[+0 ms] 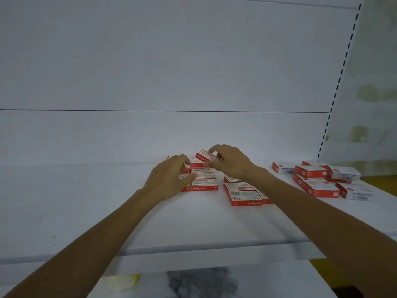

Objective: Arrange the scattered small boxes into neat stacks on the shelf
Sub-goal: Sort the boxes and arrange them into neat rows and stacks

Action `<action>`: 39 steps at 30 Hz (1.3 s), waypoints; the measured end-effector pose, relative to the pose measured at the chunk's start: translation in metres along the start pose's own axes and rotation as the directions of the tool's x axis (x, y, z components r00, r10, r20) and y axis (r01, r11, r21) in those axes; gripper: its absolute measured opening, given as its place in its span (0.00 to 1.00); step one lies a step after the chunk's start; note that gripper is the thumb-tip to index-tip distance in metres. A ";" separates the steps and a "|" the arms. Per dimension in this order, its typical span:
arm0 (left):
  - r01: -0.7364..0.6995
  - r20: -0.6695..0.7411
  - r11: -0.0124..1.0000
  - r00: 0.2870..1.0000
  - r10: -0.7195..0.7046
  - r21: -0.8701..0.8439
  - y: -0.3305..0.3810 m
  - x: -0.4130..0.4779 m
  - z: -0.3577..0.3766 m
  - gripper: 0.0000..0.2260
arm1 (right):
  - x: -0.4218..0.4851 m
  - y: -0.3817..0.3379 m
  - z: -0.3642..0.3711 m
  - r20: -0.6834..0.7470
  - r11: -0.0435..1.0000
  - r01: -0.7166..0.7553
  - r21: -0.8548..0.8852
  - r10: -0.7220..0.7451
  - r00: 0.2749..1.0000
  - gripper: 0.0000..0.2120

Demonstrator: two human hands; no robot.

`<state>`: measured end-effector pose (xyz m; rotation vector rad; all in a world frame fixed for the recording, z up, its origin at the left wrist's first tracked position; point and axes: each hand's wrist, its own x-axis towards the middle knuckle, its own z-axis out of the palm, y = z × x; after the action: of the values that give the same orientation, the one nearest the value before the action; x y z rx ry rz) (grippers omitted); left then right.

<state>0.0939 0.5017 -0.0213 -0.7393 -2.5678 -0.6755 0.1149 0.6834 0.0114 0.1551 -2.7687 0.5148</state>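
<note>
The front box of the left stack (204, 187) carries the brand "wenguxe" in white on its red edge, upside down from here. The front middle box (245, 198) shows the same word, plus "24/6" by a barcode on its white label. Print on the tilted box (204, 157) pinched by the right hand (229, 162) is too blurred to read.
</note>
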 end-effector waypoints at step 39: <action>0.234 0.091 0.965 0.965 -0.245 0.119 -0.033 -0.008 0.019 0.26 | 0.034 0.028 0.044 0.043 0.997 -0.056 0.044 0.054 0.998 0.21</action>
<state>0.0769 0.4843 -0.0522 -0.4434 -2.7941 -0.5781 0.0654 0.6920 -0.0255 0.1017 -2.8097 0.5954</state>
